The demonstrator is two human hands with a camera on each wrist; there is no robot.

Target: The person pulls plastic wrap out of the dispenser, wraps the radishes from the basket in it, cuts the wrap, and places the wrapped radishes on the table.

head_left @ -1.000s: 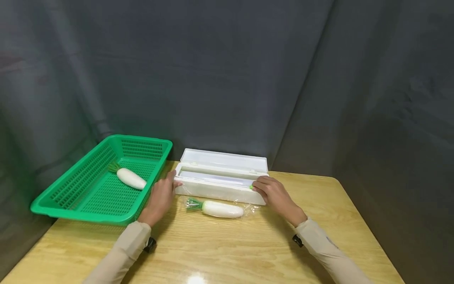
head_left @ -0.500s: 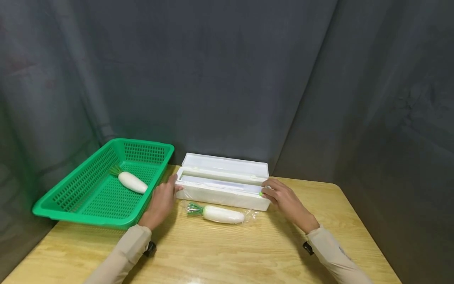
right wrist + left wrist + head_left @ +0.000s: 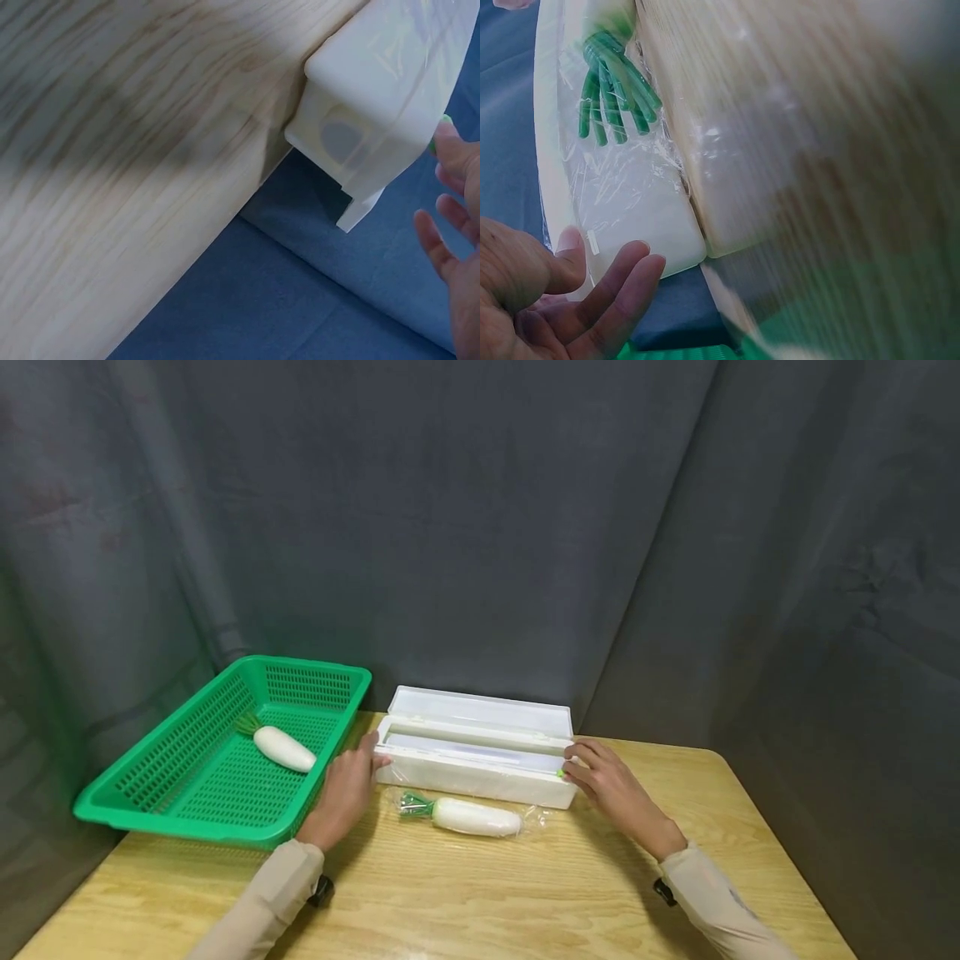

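Note:
A long white cling film dispenser [image 3: 476, 777] lies with its lid [image 3: 480, 710] up, a white roll [image 3: 472, 752] inside. My left hand [image 3: 347, 789] holds its left end, thumb at the front edge. My right hand [image 3: 615, 785] is at the right end, pinching a small green slide cutter [image 3: 561, 773] on the front rim. In front of the box lies a white radish [image 3: 476, 818] with green stalk ends, under clear film [image 3: 536, 818]. The left wrist view shows the film over the stalks [image 3: 619, 90]. In the right wrist view, thumb and index finger meet at the green cutter [image 3: 447, 120].
A green plastic basket [image 3: 180, 822] stands on the left of the wooden table [image 3: 465, 893], near my left forearm. A second white radish [image 3: 285, 749] with green stalks lies in it. Dark grey curtains [image 3: 450, 527] hang close behind and on both sides.
My right hand has slid the green cutter rightward along the rim to the dispenser's right end. My left hand stays at the left end. The view has shifted slightly.

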